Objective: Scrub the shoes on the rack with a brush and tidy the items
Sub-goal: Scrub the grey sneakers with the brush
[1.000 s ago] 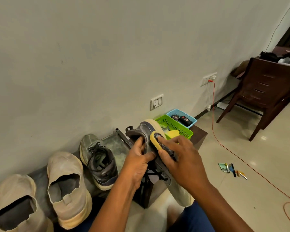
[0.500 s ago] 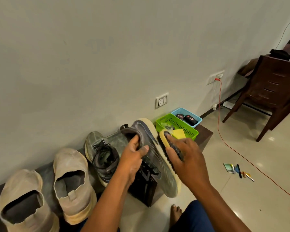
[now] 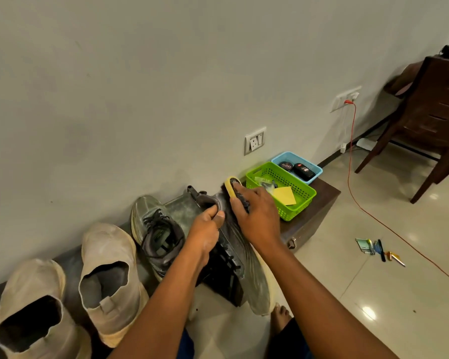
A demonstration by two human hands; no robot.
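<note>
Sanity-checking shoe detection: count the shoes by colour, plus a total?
Grey sneakers: 2, one on the rack, one held in the left hand and brushed by the right hand.
Beige slip-ons: 2.
Total: 4

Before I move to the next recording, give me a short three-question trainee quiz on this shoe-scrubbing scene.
1. True or false: the right hand holds the brush against the grey shoe.
2. Which hand grips the grey shoe at its heel opening?
A. the left hand
B. the right hand
C. neither
3. Fill in: the yellow note lies in the ____ basket, not the blue basket.

Key: 1 true; 2 A; 3 green.
</note>
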